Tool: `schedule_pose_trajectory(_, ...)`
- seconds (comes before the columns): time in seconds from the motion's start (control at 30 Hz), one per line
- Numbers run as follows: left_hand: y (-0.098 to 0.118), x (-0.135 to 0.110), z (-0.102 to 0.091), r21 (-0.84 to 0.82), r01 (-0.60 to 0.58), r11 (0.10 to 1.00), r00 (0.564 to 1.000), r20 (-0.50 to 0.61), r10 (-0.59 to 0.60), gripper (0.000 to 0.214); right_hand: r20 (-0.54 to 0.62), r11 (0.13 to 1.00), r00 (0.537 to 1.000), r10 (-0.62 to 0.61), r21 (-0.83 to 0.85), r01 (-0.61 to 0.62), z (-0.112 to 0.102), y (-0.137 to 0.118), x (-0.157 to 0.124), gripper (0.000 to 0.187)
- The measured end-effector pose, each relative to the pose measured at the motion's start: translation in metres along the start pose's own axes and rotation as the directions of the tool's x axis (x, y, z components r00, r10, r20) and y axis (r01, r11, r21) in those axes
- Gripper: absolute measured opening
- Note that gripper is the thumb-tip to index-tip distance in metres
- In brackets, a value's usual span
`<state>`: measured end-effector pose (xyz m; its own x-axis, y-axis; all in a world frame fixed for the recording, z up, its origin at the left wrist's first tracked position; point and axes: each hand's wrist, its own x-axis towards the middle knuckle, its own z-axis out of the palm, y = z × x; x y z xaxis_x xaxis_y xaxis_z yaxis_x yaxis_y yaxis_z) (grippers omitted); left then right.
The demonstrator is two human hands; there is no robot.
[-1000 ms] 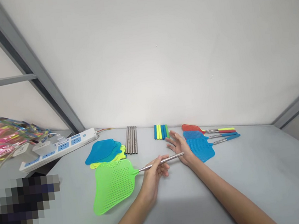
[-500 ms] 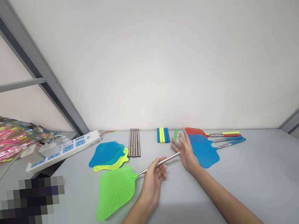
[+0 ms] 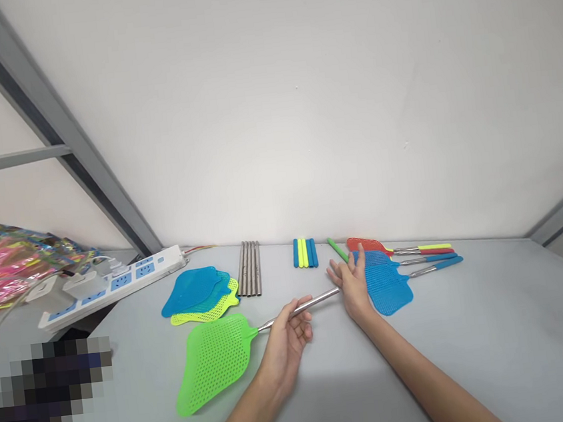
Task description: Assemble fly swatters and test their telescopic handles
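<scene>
Stretching wide below a bare white wall [image 3: 300, 101], the grey surface [image 3: 500, 335] carries a green fly swatter [image 3: 214, 362] near its front edge. The net looks light and bendy; the metal rod [image 3: 320, 296] looks stiff and smooth, good to hold. The left hand [image 3: 287, 334] is closed around that rod. The right hand [image 3: 354, 284] pinches a small green grip [image 3: 336, 248].

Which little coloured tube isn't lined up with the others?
The green tube: it lies slanted by itself at the right hand, apart from the blue and yellow tubes, which lie side by side in a row.
</scene>
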<state>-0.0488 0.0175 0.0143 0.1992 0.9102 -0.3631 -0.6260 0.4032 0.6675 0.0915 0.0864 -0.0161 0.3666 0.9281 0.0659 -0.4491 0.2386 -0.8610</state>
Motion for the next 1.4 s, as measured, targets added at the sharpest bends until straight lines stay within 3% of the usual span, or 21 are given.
schedule_pose_trajectory(0.37, 0.0005, -0.0004, 0.0005, -0.007, 0.008, 1.0, 1.0, 0.012, -0.008, 0.029, 0.057, 0.999, 0.997, 0.047, -0.031, -0.045, 0.0019, -0.0076, -0.0025, 0.061)
schedule_pose_trajectory(0.73, 0.0001, -0.0003, -0.0008, -0.02, 0.028, 0.999, 0.999, 0.02, -0.028, 0.029, 0.067, 0.99, 0.988, 0.142, -0.034, -0.14, 0.0006, -0.0022, 0.0049, 0.074)
schedule_pose_trajectory(0.93, 0.0003, -0.0001, -0.0006, -0.005, 0.02, 1.0, 1.0, 0.02, -0.02, 0.029, 0.067, 0.992, 0.993, 0.101, -0.078, -0.096, -0.001, -0.003, 0.0044, 0.066)
schedule_pose_trajectory(1.17, 0.0031, -0.0023, 0.0009, 0.057, -0.015, 0.998, 1.0, 0.019, 0.014, 0.03, 0.047, 0.997, 0.996, 0.081, 0.01, -0.081, -0.0043, -0.0022, 0.0042, 0.06)
schedule_pose_trajectory(1.4, 0.0052, -0.0035, 0.0018, 0.129, -0.094, 0.987, 0.996, 0.017, 0.092, 0.032, -0.02, 0.999, 1.0, -0.022, 0.034, 0.022, -0.0053, -0.0029, 0.0038, 0.053)
